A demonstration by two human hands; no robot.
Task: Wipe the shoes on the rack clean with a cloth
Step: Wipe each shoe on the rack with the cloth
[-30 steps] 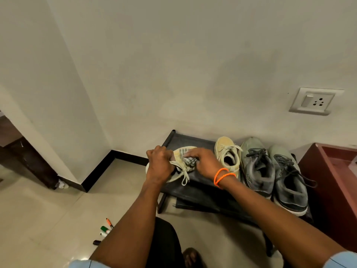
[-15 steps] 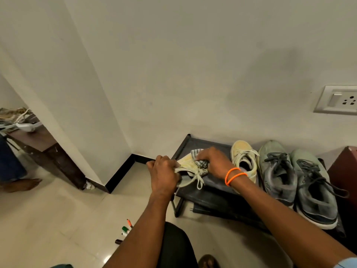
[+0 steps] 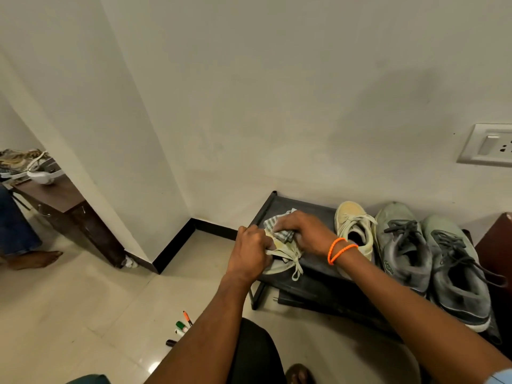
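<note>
1. At the far left a brown side table (image 3: 55,195) carried a heap of cords and a white object, and a person's bare foot (image 3: 33,259) rested on the floor (image 3: 83,300) beside it.
2. A few markers (image 3: 182,325) lay on the floor near the wearer's left forearm.
3. The left hand (image 3: 250,254) gripped the near end of a pale yellow shoe (image 3: 279,259), fingers curled round its edge; the shoe sat at the left end of the black rack (image 3: 313,270), its laces hanging over the front.
4. A checked cloth (image 3: 279,228) lay bunched on top of that shoe, part of it showing beyond the fingers toward the wall.
5. The right hand (image 3: 303,231) pressed down on the cloth, fingers bent over it and holding it against the shoe; two orange bands (image 3: 339,249) circled the wrist.
6. Just right of that wrist a second pale yellow shoe (image 3: 356,225) stood on the rack, toe to the wall.
7. Next to it stood two grey-green sneakers (image 3: 432,261) with dark laces, side by side and touching, toes also to the wall.
8. A reddish-brown cabinet (image 3: 496,245) stood just beside the rack's right end.
9. On the wall above it was a white switch plate (image 3: 490,145).
</note>
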